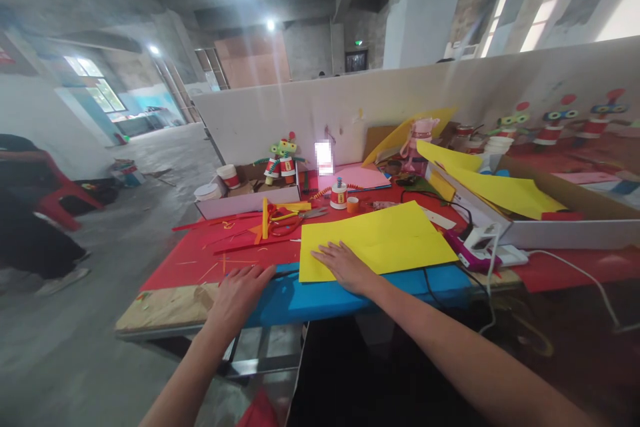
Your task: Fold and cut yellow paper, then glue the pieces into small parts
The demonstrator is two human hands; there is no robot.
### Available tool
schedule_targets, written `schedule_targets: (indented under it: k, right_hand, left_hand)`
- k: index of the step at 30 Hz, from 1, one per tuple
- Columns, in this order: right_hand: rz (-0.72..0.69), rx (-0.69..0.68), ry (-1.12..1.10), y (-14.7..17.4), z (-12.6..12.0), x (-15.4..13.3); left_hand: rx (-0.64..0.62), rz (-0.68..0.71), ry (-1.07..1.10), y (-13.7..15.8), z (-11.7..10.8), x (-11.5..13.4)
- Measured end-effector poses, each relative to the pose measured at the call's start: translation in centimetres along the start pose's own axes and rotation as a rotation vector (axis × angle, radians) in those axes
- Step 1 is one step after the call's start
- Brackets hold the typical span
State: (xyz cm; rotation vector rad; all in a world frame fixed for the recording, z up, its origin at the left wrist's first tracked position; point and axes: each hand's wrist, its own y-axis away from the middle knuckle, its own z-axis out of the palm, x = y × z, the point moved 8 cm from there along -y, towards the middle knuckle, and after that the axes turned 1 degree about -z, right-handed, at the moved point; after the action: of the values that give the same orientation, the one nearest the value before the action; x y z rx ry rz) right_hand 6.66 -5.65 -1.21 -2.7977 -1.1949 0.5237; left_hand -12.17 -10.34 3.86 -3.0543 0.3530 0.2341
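My right hand [345,267] lies flat on a large yellow sheet [390,240], fingers stretched out. The sheet rests partly on red covering and partly on a blue sheet [310,297] along the front of the table. To the left, my left hand [244,290] is low over the table with its fingers bent. A thin dark object [287,273] sticks out from beneath it to the right; its kind is hidden. Beyond that hand lie red-handled scissors [290,223] and yellow and orange strips [265,219].
Behind the yellow sheet stand a small paper-cup figure [339,195] and an orange tape roll [353,203]. A cardboard box [565,233] of yellow sheets is at right, beside a power strip [470,253]. Finished-looking figures [287,163] stand by a low tray [250,199]. A person sits far left.
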Motion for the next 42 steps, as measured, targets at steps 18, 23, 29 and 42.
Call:
schedule_targets:
  k: [18,23,29,42]
  right_hand:
    - [0.039,-0.023,-0.017,0.1,-0.5,-0.4]
    - [0.069,-0.026,-0.013,0.0,-0.4,-0.3]
    - [0.067,-0.033,0.003,0.0,-0.3,-0.3]
    - [0.074,-0.027,0.012,-0.1,-0.3,-0.3]
  left_hand:
    - [-0.01,0.144,0.098,0.6,1.0,1.4]
    - [0.002,0.141,0.139,0.2,1.1,1.6]
    - [-0.053,0.182,0.19,0.6,0.9,1.5]
    - [0.059,0.196,0.117,1.5,0.9,1.8]
